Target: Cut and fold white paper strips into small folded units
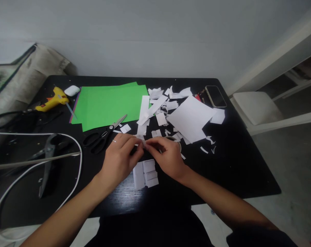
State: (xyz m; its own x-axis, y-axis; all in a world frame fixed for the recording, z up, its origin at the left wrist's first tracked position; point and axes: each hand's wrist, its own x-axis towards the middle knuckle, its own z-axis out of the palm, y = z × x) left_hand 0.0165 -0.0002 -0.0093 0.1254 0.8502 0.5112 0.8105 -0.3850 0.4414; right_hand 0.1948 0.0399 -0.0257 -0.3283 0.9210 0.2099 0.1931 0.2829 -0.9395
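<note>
My left hand (121, 152) and my right hand (168, 154) meet over the middle of the black table, fingertips pinched on a small piece of white paper (143, 141). Most of that piece is hidden by the fingers. Just below them lie folded white paper pieces (145, 174), set side by side. Partly behind my right hand is a round ring (180, 145), perhaps a tape roll. Black-handled scissors (104, 135) rest left of my left hand, blades pointing up and right. White paper strips (144, 113) lie beyond the fingers.
Green sheets (109, 104) cover the back left, near a yellow glue gun (54, 99) and a white case (71, 90). A white cable (80, 161) loops around pliers (49, 161). White scraps (171, 104), a larger white sheet (191, 118) and a phone (215, 96) lie toward the right.
</note>
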